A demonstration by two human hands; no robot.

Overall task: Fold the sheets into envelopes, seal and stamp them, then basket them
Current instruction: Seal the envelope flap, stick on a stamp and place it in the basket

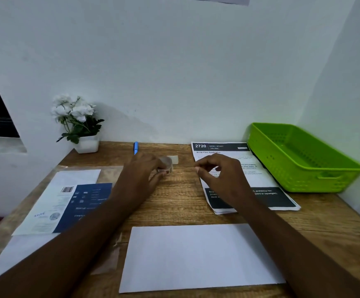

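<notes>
Blur softens the clear tape roll [166, 164], half hidden behind the left hand [141, 168], whose curled fingers grip it just above the wooden desk [181, 201]. Whether a strip runs across to the right hand [217, 168] is too faint to tell; its thumb and forefinger are pinched together near the roll, over the printed sheets [239, 179]. Nearer the person lies a white folded sheet [198, 257]. Beside the printed sheets, on the right, stands the green basket [299, 155].

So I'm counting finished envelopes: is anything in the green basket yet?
No, the green basket shows only its bare perforated floor, and the white folded sheet lies on the desk.
</notes>
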